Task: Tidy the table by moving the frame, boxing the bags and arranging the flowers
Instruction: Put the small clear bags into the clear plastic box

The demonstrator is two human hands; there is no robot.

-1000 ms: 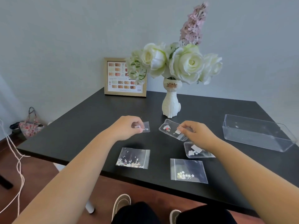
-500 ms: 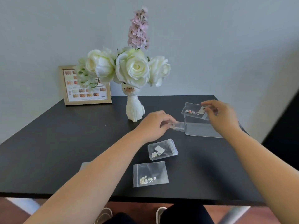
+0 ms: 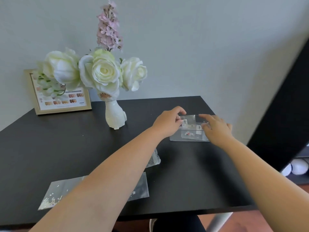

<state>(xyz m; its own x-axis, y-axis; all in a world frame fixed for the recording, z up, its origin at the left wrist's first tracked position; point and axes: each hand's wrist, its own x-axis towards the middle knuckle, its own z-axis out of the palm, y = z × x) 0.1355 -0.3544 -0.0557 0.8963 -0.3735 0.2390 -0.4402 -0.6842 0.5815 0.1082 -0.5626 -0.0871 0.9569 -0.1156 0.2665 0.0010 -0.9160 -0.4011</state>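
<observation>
A clear plastic box (image 3: 189,139) stands on the black table (image 3: 184,178) at the right. My left hand (image 3: 168,122) pinches a small clear bag (image 3: 185,122) with a white label over the box's left end. My right hand (image 3: 215,129) hovers over the box with its fingers spread. Below it, a bag with pink and white bits (image 3: 189,133) lies inside the box. Three more bags lie near the front edge: one at the left (image 3: 53,193), and two partly hidden by my left arm (image 3: 139,186) (image 3: 155,159). The framed chart (image 3: 61,101) leans at the back left, behind the white cat vase (image 3: 115,116) of white roses (image 3: 103,72).
A tall pink flower spike (image 3: 108,25) rises above the roses. The wall stands close behind the table. A dark panel (image 3: 284,114) runs along the right side, with white round objects (image 3: 299,167) on the floor beyond the table's right edge.
My view has swung to the right. Both hands carried bags from the table's middle to the box. The right hand's bag now lies inside, and my left hand has reached the box's left end.
</observation>
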